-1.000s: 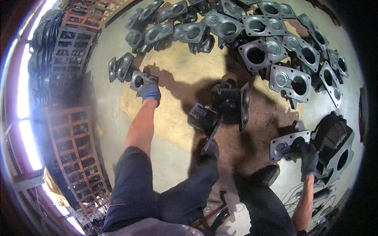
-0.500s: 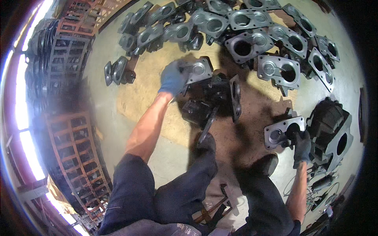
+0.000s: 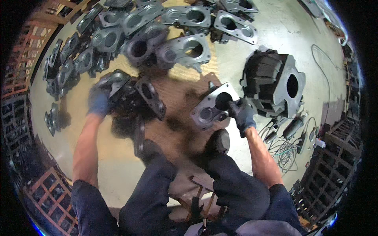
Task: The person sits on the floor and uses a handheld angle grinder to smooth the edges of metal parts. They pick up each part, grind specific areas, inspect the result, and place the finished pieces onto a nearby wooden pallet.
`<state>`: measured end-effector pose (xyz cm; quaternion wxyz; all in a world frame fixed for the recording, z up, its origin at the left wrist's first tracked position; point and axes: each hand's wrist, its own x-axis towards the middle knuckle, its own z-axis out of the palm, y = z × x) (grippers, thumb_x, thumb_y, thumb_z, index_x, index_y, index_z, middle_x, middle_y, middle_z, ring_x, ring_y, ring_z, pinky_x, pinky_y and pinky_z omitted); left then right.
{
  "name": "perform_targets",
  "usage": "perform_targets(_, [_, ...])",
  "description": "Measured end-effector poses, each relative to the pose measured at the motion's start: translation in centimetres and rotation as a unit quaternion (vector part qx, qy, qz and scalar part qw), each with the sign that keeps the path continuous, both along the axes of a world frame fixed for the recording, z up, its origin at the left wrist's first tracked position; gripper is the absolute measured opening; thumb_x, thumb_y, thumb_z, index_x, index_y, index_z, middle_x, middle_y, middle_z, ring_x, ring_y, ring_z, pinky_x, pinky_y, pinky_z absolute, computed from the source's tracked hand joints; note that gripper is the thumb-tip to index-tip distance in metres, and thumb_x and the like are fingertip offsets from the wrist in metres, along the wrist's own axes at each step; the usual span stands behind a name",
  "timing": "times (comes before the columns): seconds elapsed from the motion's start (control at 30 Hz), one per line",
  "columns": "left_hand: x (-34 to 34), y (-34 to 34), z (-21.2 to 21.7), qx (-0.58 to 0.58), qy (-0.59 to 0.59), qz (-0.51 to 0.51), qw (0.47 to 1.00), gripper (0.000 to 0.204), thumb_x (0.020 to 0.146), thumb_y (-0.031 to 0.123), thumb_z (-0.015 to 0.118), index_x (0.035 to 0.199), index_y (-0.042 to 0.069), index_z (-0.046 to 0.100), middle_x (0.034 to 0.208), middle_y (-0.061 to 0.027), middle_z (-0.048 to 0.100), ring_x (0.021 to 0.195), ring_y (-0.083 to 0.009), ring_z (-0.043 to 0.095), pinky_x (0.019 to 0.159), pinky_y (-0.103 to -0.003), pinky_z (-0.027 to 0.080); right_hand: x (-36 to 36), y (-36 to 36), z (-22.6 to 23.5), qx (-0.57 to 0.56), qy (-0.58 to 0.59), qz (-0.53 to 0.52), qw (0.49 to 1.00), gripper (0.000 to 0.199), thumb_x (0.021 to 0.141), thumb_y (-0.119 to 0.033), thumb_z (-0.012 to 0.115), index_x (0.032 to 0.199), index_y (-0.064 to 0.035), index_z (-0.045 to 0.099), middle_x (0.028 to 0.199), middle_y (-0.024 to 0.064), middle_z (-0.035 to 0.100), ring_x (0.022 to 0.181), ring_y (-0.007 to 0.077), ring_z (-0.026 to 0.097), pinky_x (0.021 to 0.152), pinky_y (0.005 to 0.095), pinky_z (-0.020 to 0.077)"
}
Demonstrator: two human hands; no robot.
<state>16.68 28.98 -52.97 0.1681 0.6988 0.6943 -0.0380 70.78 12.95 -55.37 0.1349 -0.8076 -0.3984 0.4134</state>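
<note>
My left hand [image 3: 99, 103], in a blue glove and somewhat blurred, is closed on the edge of a dark metal casting [image 3: 116, 82] to the left. That casting lies against other black castings, one with an upright flange [image 3: 151, 98]. My right hand [image 3: 243, 115], in a dark glove, grips the edge of a metal flange casting [image 3: 206, 113]. Its machined grey face has one large hole and a smaller round recess, and it is tilted up towards me. My right thumb lies at the large hole; the other fingers are partly hidden.
Several similar castings [image 3: 186, 15] stand in rows at the far side on tan cardboard [image 3: 122, 63]. A large ribbed housing [image 3: 271, 80] sits right of my right hand. Behind it lie cables and a black hand tool [image 3: 293, 126]. Metal mesh crates [image 3: 328, 169] line both sides.
The view has swung right, so everything sits further left in it. My left hand still holds the casting on the left; my right hand keeps its grip on the flange casting.
</note>
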Motion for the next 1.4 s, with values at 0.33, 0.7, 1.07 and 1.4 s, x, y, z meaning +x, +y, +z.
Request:
perform_targets(0.33, [3.2, -6.9, 19.1, 0.119, 0.104, -0.004, 0.987, 0.024, 0.09, 0.024, 0.059, 0.1, 0.002, 0.065, 0.084, -0.0243, 0.067, 0.081, -0.0392, 0.067, 0.07, -0.05, 0.051, 10.3, -19.9, 3.7, -0.067, -0.113, 0.064, 0.989, 0.054, 0.09, -0.045, 0.064, 0.117, 0.0022, 0.064, 0.112, 0.023, 0.068, 0.103, 0.0359, 0.065, 0.092, 0.0411, 0.0503])
perform_targets(0.7, [13.9, -20.8, 37.3, 0.306, -0.226, -0.076, 0.922, 0.027, 0.093, 0.016, 0.06, 0.109, -0.005, 0.068, 0.096, -0.012, 0.071, 0.087, -0.0197, 0.064, 0.082, -0.032, 0.05, 6.2, -48.3, 13.5, -0.151, 0.081, -0.093, 0.981, 0.039, 0.089, -0.037, 0.067, 0.099, -0.0003, 0.072, 0.079, 0.012, 0.071, 0.07, 0.0219, 0.064, 0.069, 0.0367, 0.0516])
perform_targets(1.07, [36.2, -30.3, 47.3, 0.371, -0.307, -0.34, 0.808, 0.015, 0.087, 0.015, 0.066, 0.095, 0.006, 0.076, 0.087, -0.0149, 0.07, 0.077, -0.0318, 0.067, 0.068, -0.038, 0.052, 6.1, -57.5, 12.6, 0.013, 0.143, -0.339, 0.93, 0.038, 0.088, -0.035, 0.069, 0.103, -0.0004, 0.071, 0.082, 0.007, 0.071, 0.067, 0.0186, 0.062, 0.061, 0.0339, 0.051])
perform_targets(1.4, [49.0, -27.4, 41.8, 0.304, -0.223, -0.386, 0.842, 0.02, 0.084, 0.023, 0.068, 0.089, 0.003, 0.071, 0.078, -0.0185, 0.067, 0.074, -0.0371, 0.067, 0.063, -0.042, 0.052, 3.6, -60.4, 2.9, -0.203, 0.299, -0.238, 0.901, 0.033, 0.092, -0.032, 0.063, 0.108, -0.0038, 0.072, 0.089, 0.0097, 0.072, 0.073, 0.0238, 0.066, 0.066, 0.0377, 0.0532])
